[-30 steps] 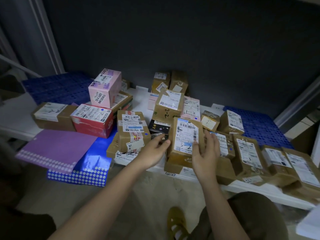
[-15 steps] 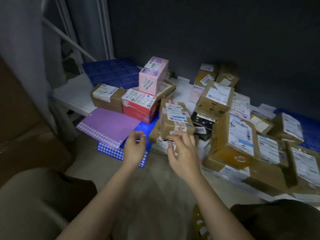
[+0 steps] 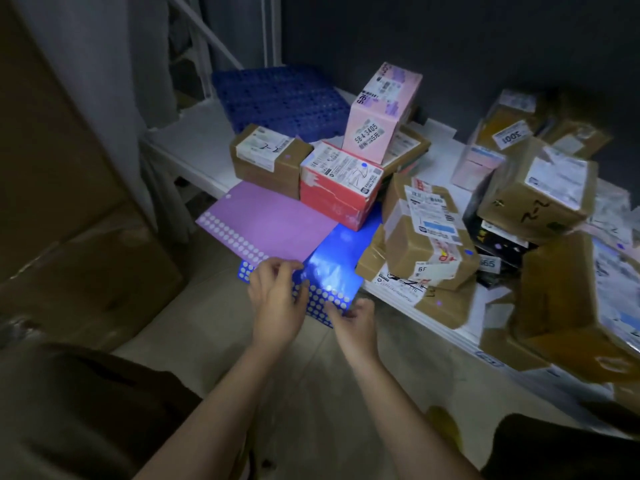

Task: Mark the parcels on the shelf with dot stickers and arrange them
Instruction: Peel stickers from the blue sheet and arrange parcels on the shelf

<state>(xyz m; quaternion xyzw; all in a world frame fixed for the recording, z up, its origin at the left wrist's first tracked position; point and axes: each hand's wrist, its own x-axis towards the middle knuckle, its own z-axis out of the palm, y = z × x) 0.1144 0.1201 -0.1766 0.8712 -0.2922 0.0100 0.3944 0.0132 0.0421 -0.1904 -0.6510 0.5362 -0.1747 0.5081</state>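
Two sticker sheets overhang the front edge of the white shelf (image 3: 194, 147): a purple sheet (image 3: 273, 226) on top and a blue sheet (image 3: 339, 268) under it, both with rows of pale dots along the near edge. My left hand (image 3: 277, 303) lies over the blue sheet's near edge, fingers curled and pinching at the purple sheet's corner. My right hand (image 3: 355, 322) pinches the blue sheet's near right corner. Behind the sheets stand a red box (image 3: 337, 187) with a blue dot, a brown box (image 3: 266, 161) with a purple dot, a pink box (image 3: 381, 112) and a taped brown parcel (image 3: 427, 233).
Many more brown parcels (image 3: 540, 199) crowd the shelf to the right, some overhanging its front edge. A blue perforated mat (image 3: 280, 98) lies at the shelf's back left. A large cardboard carton (image 3: 69, 220) stands on the left. Pale floor lies below the shelf.
My hands left the labelled brown parcel on the right and moved left and down to the sticker sheets. The view swung left with them.
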